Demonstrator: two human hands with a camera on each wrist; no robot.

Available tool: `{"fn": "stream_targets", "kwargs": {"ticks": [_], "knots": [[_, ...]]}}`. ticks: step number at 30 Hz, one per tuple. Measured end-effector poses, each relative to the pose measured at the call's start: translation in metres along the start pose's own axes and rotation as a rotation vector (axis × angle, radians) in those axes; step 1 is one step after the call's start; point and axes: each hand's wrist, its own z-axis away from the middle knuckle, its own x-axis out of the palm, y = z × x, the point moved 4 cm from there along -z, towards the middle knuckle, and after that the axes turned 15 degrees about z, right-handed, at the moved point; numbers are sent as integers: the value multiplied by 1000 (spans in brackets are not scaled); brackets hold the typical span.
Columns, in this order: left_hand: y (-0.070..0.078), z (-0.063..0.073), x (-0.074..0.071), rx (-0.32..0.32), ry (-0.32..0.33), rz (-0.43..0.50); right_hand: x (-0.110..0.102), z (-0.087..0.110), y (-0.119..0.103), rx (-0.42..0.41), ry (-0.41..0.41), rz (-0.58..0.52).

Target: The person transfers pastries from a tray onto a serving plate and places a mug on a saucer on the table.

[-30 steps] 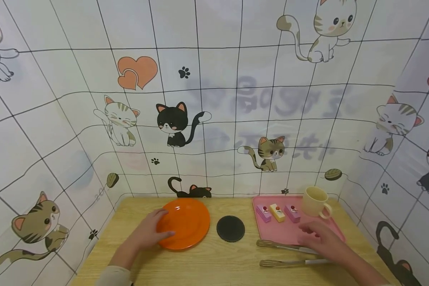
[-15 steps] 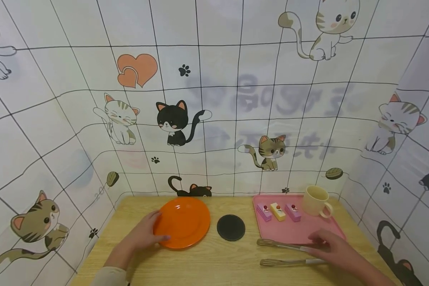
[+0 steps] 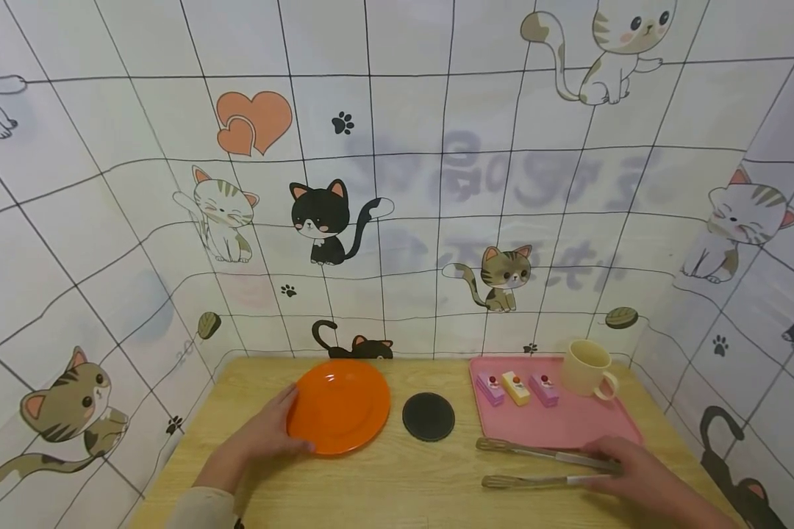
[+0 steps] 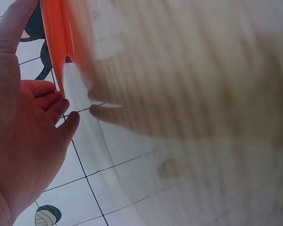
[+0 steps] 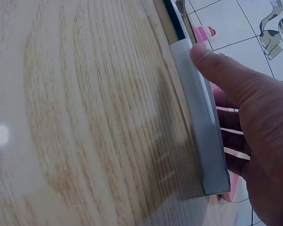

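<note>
An orange plate (image 3: 344,408) lies on the left of the table. My left hand (image 3: 271,426) rests at its left edge with relaxed fingers, the fingertips right at the rim in the left wrist view. Tongs (image 3: 536,481) with light brown ends and pale grey handles lie spread at the front right, their ends pointing left. Around their handle end is my right hand (image 3: 635,470). In the right wrist view its thumb (image 5: 207,56) lies on one grey handle (image 5: 198,113), with the other fingers on the far side.
A black round coaster (image 3: 428,416) lies right of the plate. Behind the tongs sits a pink tray (image 3: 536,430) with a yellow mug (image 3: 585,367) and toy cake slices, two purple (image 3: 544,389) and one yellow (image 3: 516,389). Cat-printed walls (image 3: 410,220) enclose the wooden table (image 3: 384,492).
My right hand has moved down and right from over the tray's front edge to the tongs' handles. My left hand has drawn its thumb back toward the plate's edge; the plate shifted slightly left.
</note>
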Motion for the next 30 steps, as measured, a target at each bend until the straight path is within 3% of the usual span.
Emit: {"fn": "stream_targets", "kwargs": {"ticks": [7,11,14,21,30], "knots": [[2,-2,0,-8,-5,-6,3,3,6,-36,-25,5],[1,-2,1,-1,-6,-16,6,4,6,-89,21,24],[-1,-1,0,8,-6,-26,9,4,7,-79,36,48],[1,-2,0,-6,-17,-29,14,3,8,84,-62,96],[2,-3,-1,-14,-27,-61,17,4,4,54,-2,86]]}}
